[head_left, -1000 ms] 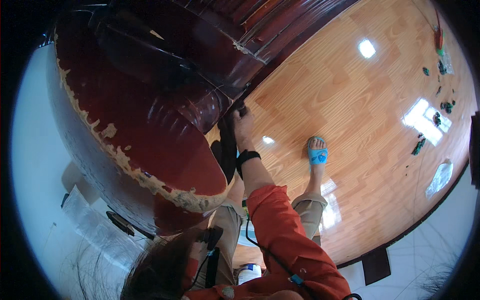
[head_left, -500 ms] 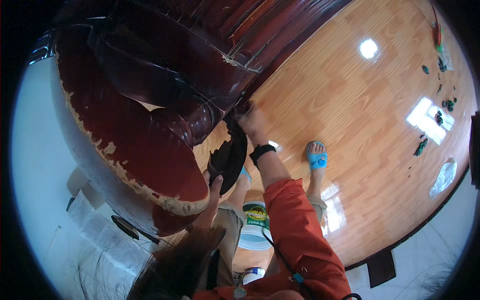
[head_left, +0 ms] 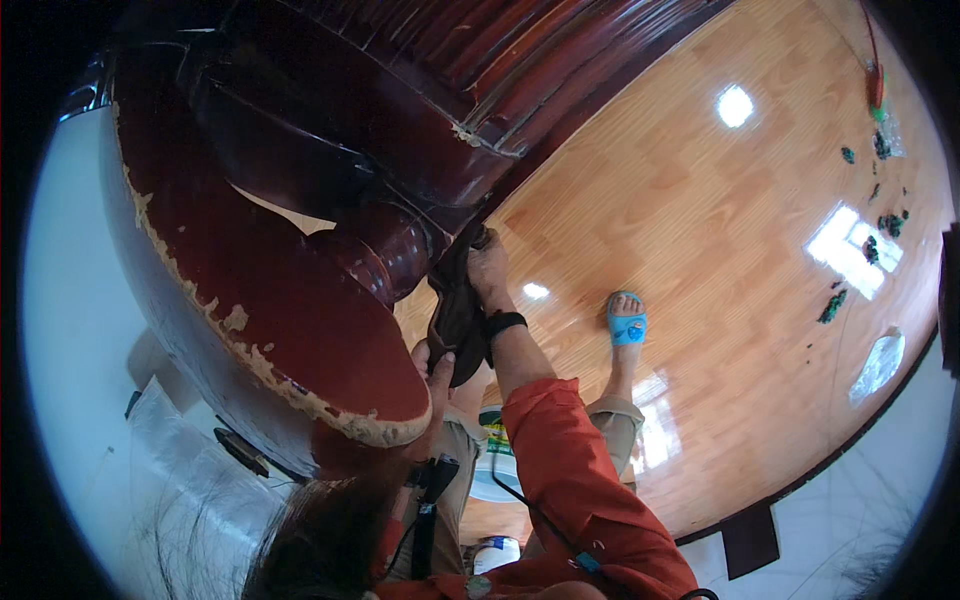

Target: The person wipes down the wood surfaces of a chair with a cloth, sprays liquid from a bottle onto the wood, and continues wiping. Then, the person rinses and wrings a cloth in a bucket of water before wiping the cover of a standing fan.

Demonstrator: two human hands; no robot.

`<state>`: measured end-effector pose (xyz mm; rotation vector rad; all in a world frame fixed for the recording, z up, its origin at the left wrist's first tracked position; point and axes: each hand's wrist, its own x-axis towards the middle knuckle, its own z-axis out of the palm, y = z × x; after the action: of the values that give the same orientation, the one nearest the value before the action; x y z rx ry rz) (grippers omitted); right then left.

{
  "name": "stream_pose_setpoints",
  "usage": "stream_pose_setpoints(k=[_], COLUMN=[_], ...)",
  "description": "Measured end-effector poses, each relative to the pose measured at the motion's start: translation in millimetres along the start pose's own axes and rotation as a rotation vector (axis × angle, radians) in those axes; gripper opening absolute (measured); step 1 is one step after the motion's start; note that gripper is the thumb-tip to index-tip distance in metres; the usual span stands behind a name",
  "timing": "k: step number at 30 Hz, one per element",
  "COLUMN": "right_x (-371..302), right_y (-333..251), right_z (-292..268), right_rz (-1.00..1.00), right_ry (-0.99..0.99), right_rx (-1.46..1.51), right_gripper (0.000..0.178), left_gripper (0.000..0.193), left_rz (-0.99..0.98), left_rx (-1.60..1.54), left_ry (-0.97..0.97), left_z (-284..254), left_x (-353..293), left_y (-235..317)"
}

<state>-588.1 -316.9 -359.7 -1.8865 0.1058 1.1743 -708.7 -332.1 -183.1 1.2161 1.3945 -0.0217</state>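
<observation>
A dark brown cloth (head_left: pixel 460 325) stretches between my two hands. My right hand (head_left: pixel 488 268) is closed on its upper end, right against the lower edge of a dark red wooden bench (head_left: pixel 430 150). My left hand (head_left: pixel 433 372) grips the lower end, thumb on top, partly hidden by the bench's broad armrest (head_left: pixel 290 310). Varnish has worn off along the armrest's rim, where pale wood shows. Just above the cloth, a turned round post (head_left: pixel 385 255) joins the armrest to the bench frame.
Below my arms, between my legs, stands a white and green bucket (head_left: pixel 497 465). A wood-patterned floor (head_left: pixel 620 190) spreads to the right, with dark green clumps (head_left: pixel 832 305) and a clear plastic piece (head_left: pixel 880 365). Plastic sheeting (head_left: pixel 190 470) lies at the left.
My right hand has come down slightly and left with the cloth, and its blur is gone. The cloth now hangs more bunched between both hands. My view has shifted a little.
</observation>
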Motion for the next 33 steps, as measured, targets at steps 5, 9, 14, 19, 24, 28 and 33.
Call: stream_pose_setpoints(k=[5,9,14,19,24,28,33], right_x=[13,51,61,-36,-37,4,-6], right_y=[-29,-37,-78,-194,-170,-86,-112], right_z=[-2,-65,-113,-92,-69,-62,-100], right_rz=[-0.077,-0.034,-0.08,-0.521,-0.47,-0.163,-0.151], right_ry=[-0.146,-0.029,0.017,0.061,0.283,-0.044,-0.066], right_rx=[-0.214,0.183,0.634,0.119,-0.109,0.029,-0.075], right_gripper=[0.036,0.026,0.02,0.04,0.05,0.048,0.036], left_gripper=[0.015,0.017,0.019,0.018,0.017,0.017,0.029], left_rz=[-0.024,0.063,0.148,0.446,-0.02,-0.068,-0.114], left_rx=[0.128,0.21,0.144,0.768,-0.287,-0.272,-0.188], left_ry=[0.057,0.026,-0.036,0.209,0.004,0.066,-0.021], left_z=[-42,-20,-5,4,20,15,24], left_x=[1,6,9,6,-3,-13,-18], left_y=[-21,-14,6,-12,57,43,12])
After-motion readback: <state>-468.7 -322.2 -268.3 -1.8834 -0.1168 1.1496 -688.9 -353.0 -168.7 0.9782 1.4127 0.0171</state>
